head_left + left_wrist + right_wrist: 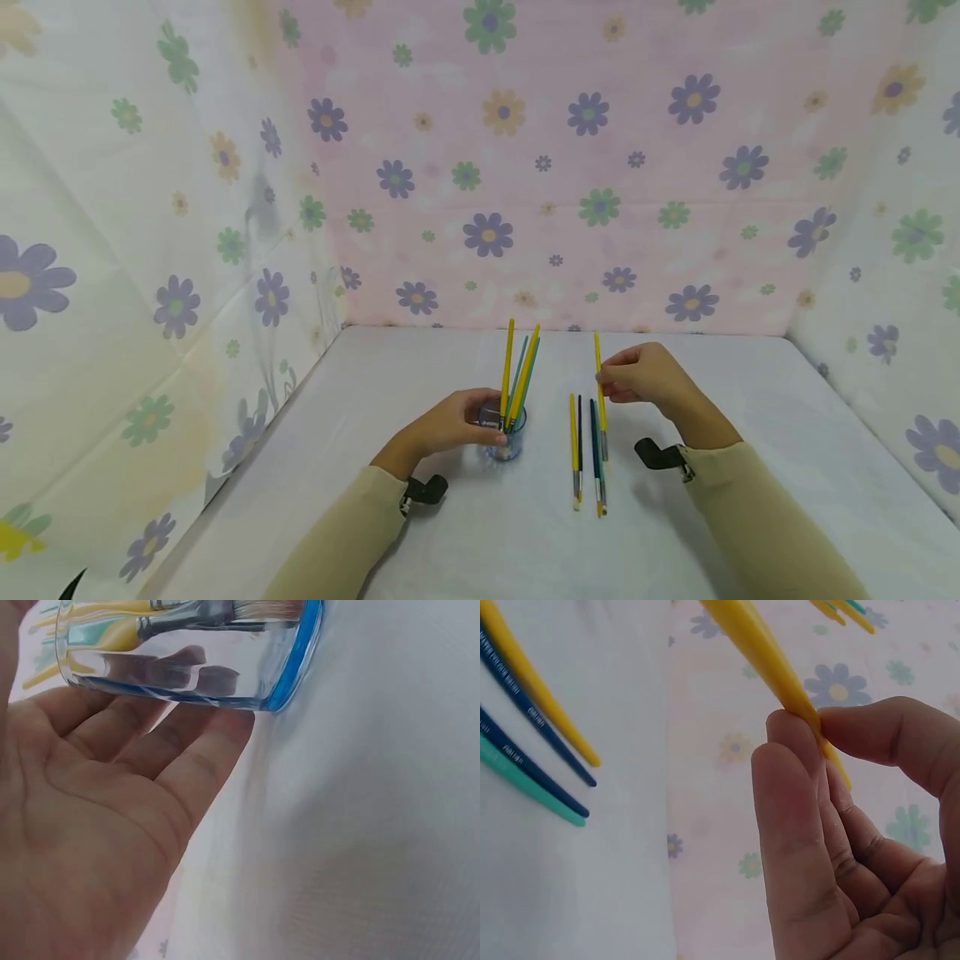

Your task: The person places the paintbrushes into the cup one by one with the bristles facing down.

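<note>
the right hand [648, 377] pinches a yellow brush [602, 417] by its upper handle, bristles down, near the loose brushes [574, 442] on the desk [480, 533]; the left hand [453, 421] holds the glass [508, 451] (standing brushes [507, 367] inside). best, probably, to lift clear of the neighbours, then lower it upright, the glass held firm.
</note>
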### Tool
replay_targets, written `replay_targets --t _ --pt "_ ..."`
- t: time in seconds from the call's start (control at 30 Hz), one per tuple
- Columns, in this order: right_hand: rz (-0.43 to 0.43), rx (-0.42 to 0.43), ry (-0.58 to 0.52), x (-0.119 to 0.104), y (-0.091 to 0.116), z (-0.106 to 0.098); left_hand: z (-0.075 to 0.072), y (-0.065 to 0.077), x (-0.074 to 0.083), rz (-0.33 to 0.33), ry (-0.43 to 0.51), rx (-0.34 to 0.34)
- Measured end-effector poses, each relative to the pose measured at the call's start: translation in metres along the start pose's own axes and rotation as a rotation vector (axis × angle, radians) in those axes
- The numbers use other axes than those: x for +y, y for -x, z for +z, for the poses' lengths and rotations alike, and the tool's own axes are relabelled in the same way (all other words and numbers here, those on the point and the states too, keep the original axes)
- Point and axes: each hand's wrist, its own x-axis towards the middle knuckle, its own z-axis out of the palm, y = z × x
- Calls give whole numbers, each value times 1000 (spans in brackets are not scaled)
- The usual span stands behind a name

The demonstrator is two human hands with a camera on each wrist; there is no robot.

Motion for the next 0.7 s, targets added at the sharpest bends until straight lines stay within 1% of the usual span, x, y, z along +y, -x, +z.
replay_targets --t 0.13,0.27,0.4,0.53,0.7 --pt "-21 -1 -40 -6 1 2 1 -4 0 -2 -22 17" --pt "-48 2 -77 -12 1 4 2 -10 0 4 -25 21" --pt "-110 27 -123 -16 3 7 2 -19 0 4 -26 20" --pt "-168 96 -174 -18 4 12 3 -25 -1 -10 -25 12" --pt "-221 201 -256 -23 3 17 1 -27 -1 -15 -13 14"
